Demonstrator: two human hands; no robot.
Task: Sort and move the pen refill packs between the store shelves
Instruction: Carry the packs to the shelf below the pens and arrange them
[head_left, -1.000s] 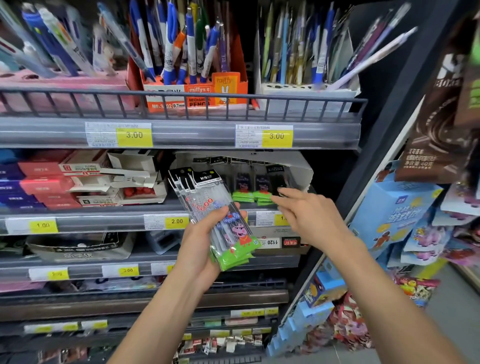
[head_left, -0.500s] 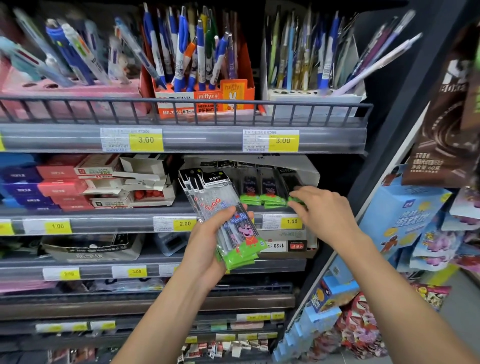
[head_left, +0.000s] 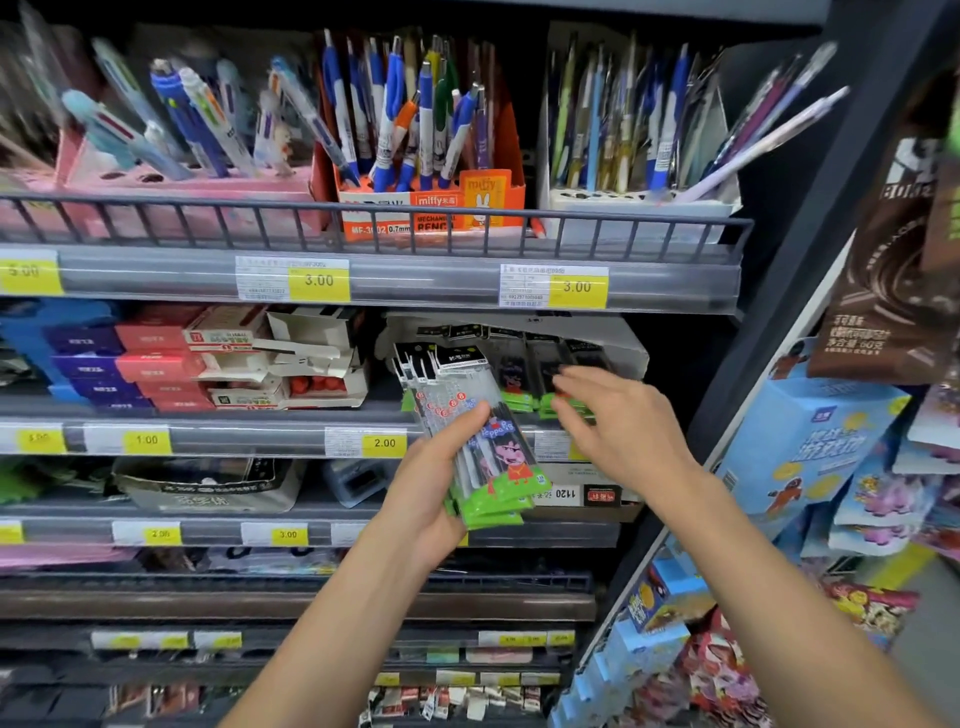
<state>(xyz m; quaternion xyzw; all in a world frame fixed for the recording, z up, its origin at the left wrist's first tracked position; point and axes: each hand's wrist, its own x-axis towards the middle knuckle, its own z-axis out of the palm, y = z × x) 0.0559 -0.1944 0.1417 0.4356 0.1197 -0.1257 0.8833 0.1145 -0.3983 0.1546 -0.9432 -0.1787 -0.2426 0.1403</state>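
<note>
Head view: the left hand (head_left: 426, 499) holds a fanned stack of pen refill packs (head_left: 470, 441) in front of the second shelf (head_left: 234, 441). Its grip is clamped on the stack: the thumb lies across the clear front of the top pack, near the middle, while the palm and the other fingers sit behind and below, out of sight. The packs stand nearly upright, tilted a little to the left, with their black header cards above the grip and their green cartoon-printed bottoms sticking out below and to the right of it.

The right hand (head_left: 623, 431) hovers just to the right of the stack, apart from it, fingers spread and loosely extended, gripping nothing. Its fingertips (head_left: 566, 384) reach toward more refill packs in a white display box (head_left: 623, 348) at the right end of that shelf; motion blur hides whether they touch them.

Left of the box are red and blue small cartons (head_left: 130, 358) and opened white cartons (head_left: 306, 353). The top shelf (head_left: 415, 280) carries pens standing in pink, orange and white holders behind a wire rail. Yellow price tags (head_left: 384, 443) line the shelf edges.
</note>
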